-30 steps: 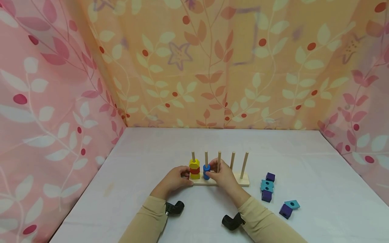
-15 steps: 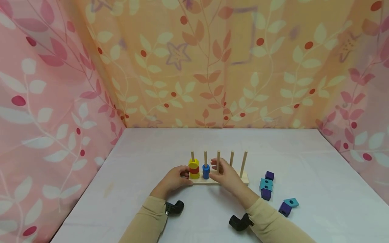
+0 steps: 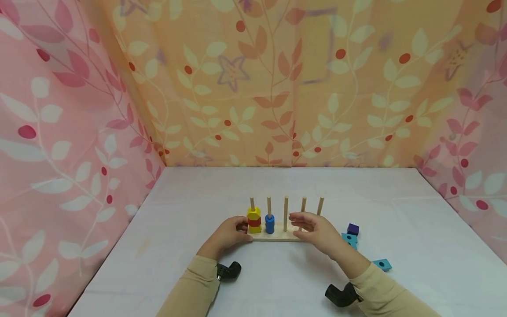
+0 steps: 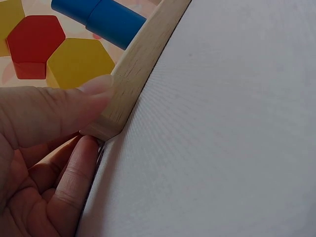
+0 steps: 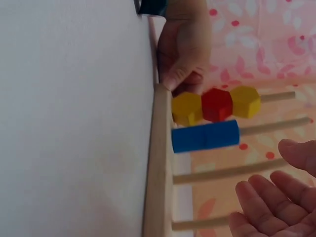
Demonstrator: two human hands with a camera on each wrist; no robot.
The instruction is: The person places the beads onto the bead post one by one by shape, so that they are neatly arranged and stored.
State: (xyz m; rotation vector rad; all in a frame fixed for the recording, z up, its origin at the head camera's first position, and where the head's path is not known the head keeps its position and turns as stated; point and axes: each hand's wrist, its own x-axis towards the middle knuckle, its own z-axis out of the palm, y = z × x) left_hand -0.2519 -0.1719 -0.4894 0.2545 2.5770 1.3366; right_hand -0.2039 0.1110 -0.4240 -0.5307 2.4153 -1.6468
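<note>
A wooden peg board (image 3: 273, 237) with several upright pegs stands on the table. My left hand (image 3: 226, 234) grips its left end, the thumb (image 4: 96, 94) on the wood and the other fingers bent at the end. On the leftmost peg sit hexagonal beads, a red bead (image 5: 217, 104) between two yellow ones (image 5: 245, 101). The second peg carries blue cylinder beads (image 3: 270, 224); the other pegs are bare where visible. My right hand (image 3: 318, 232) holds nothing. Its fingers are spread and relaxed in front of the right-hand pegs, covering part of them.
Right of the board lie a purple block (image 3: 353, 229) and teal blocks (image 3: 349, 238), partly hidden by the right forearm. Another teal block (image 3: 382, 264) shows beyond the sleeve. Patterned cloth walls (image 3: 233, 110) stand around the white table (image 3: 158, 264).
My right hand has drawn away from the blue beads and moved right along the board, its forearm now covering the purple blocks nearer me. My left hand stays on the board's end.
</note>
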